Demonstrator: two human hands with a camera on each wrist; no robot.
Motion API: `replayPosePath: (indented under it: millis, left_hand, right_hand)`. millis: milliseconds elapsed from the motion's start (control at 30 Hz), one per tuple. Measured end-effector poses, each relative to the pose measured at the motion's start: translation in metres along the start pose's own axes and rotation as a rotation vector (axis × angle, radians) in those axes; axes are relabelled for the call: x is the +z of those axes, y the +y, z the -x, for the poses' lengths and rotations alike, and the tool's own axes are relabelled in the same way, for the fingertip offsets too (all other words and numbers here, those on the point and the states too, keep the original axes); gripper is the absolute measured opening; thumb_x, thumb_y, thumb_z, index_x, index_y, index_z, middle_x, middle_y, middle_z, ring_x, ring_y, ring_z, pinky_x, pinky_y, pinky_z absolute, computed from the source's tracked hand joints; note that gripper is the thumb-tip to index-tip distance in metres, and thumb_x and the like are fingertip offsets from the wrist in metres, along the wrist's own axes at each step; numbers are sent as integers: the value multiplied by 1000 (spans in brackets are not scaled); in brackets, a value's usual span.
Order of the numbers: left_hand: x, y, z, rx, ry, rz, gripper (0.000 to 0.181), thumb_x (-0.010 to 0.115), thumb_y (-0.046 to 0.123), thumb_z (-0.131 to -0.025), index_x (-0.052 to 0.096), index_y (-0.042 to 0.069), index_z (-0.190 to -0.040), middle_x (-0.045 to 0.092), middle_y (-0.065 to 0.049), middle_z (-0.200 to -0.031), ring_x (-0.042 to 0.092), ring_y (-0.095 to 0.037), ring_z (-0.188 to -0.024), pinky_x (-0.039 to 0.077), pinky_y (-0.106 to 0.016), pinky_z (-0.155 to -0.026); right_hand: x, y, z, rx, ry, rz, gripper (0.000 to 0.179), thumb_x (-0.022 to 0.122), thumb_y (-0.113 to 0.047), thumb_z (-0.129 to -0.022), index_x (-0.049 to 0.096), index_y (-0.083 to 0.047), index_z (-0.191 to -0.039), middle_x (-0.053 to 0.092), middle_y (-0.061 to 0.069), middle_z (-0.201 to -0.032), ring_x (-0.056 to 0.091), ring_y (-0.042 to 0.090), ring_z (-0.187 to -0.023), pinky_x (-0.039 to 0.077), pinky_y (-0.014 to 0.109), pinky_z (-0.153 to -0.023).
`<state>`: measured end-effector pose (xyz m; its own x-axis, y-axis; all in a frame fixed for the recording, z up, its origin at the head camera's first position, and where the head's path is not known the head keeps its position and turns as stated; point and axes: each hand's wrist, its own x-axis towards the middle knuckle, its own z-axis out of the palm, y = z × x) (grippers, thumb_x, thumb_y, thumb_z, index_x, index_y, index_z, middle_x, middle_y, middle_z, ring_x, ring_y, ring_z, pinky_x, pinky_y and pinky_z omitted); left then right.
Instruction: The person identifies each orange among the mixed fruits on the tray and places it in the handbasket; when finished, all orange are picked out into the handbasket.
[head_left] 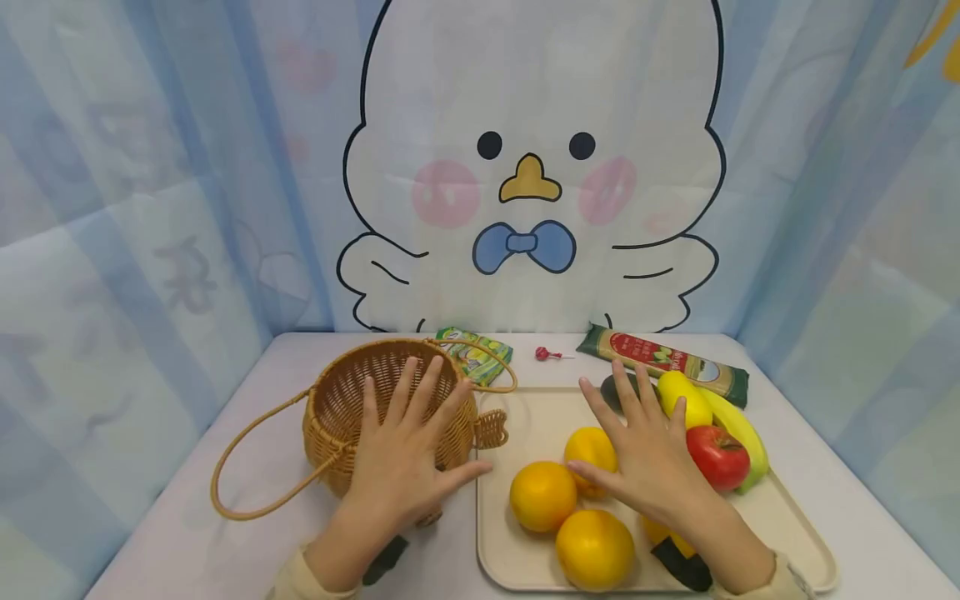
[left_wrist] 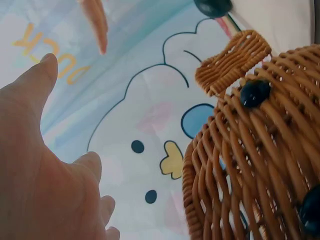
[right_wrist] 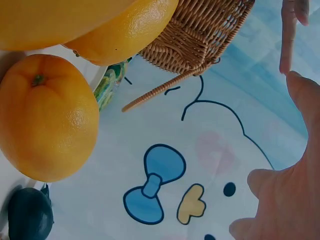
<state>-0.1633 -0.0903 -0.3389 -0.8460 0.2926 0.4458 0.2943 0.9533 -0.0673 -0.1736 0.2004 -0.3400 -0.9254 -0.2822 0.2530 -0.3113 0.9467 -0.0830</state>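
My left hand (head_left: pixel 401 458) is held with spread fingers above the brown wicker basket (head_left: pixel 324 437), overlapping its right side in the head view. The basket has two loop handles; the left wrist view shows its woven side (left_wrist: pixel 250 150) with dark round knobs. Over the cream tray (head_left: pixel 525 417), my right hand (head_left: pixel 652 462) spreads its fingers too, holding nothing. Below and beside it lie several oranges (head_left: pixel 543 497), one partly hidden by the wrist. A red apple (head_left: pixel 717 458), a yellow pear-shaped fruit (head_left: pixel 686 400), a banana (head_left: pixel 742 433) and a dark oval item (head_left: pixel 613 393) lie at the tray's right and back.
Behind the tray are a red lollipop (head_left: pixel 542 354) and a long green-and-red packet (head_left: pixel 663 358). A green patterned packet (head_left: pixel 487 363) lies behind the basket. Printed curtains (head_left: pixel 525 300) enclose the white table (head_left: pixel 232 467) at the back and both sides.
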Motion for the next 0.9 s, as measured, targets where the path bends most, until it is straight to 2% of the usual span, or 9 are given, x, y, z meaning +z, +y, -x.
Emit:
replayPosePath:
  millis: [167,267,333,433,567,667,767,900]
  left_hand:
    - [-7,-10,4,-28,5,24,91,42,83,-74,13,40,-150,-1,5,-161,2,-25,-149,2,-64,-119]
    - [-14,-24,8,-48,16,45,91,42,82,-75,15,38,-150,0,4,-161,2,-26,-149,2,-65,-118]
    - [-20,-37,12,-69,13,52,92,43,81,-76,12,37,-151,-3,3,-161,0,-27,-149,0,-65,-118]
    - [-30,-59,24,-111,-9,88,92,45,77,-79,7,35,-151,-6,2,-161,-5,-28,-149,-9,-64,-117]
    - [-39,-94,48,-170,-29,142,92,50,68,-83,4,29,-152,-10,-1,-160,-15,-26,-148,-19,-63,-113]
    - [-40,-123,66,-214,-40,157,92,52,63,-86,0,26,-153,-13,-5,-160,-18,-30,-146,-21,-69,-109]
    - [-37,-152,84,-279,-79,166,92,51,60,-88,-5,24,-152,-14,-12,-159,-21,-34,-145,-20,-74,-105]
    - [-28,-182,105,-372,-117,161,95,51,60,-88,-8,20,-152,-13,-20,-157,-21,-40,-143,-14,-80,-101]
  right_hand:
    - [-4,0,2,8,-5,14,93,52,-72,-78,12,-32,-152,-16,6,-160,-10,40,-146,3,85,-99]
    - [-7,1,4,9,-8,12,93,53,-71,-79,10,-32,-152,-17,5,-159,-9,40,-146,3,84,-100]
    - [-9,4,6,8,-8,0,93,53,-70,-80,9,-31,-152,-17,5,-159,-10,39,-146,2,84,-102]
    - [-11,9,12,1,-1,-26,92,54,-67,-82,10,-29,-152,-16,5,-159,-11,37,-147,-1,81,-104]
    - [-8,19,21,-25,0,-75,90,58,-60,-84,9,-27,-153,-13,7,-160,-13,35,-147,-5,76,-109]
    - [-4,26,28,-57,-11,-125,89,59,-57,-85,8,-28,-153,-10,7,-160,-14,32,-147,-5,71,-113]
    - [-1,30,34,-83,-23,-170,88,60,-54,-86,8,-29,-152,-9,6,-160,-16,29,-147,-7,66,-116]
    - [2,31,39,-103,-28,-195,86,59,-53,-86,10,-29,-152,-8,4,-161,-16,27,-147,-18,50,-118]
